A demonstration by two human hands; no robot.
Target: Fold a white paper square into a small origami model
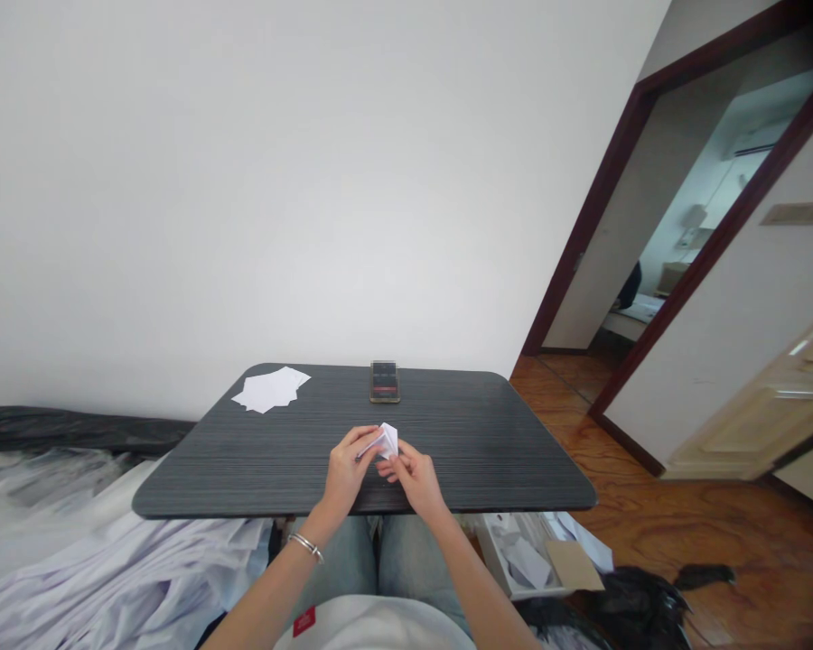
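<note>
A small folded piece of white paper (388, 440) is held between both hands, above the near half of the dark table (474, 442). My left hand (350, 462) pinches its left side between thumb and fingers. On the lower right edge, my right hand (412, 471) grips it with thumb and forefinger, the other fingers curled beneath. Part of the paper is hidden by the fingers. Several loose sheets of white paper (269, 389) lie in an overlapping pile at the table's far left corner.
A phone (384, 382) stands at the table's far edge, before a white wall (352, 181). Crumpled white material (128, 578) heaps at the lower left. Below the table's right side sits an open box (515, 564) with papers, beside a black plastic bag (640, 605). A doorway opens at right.
</note>
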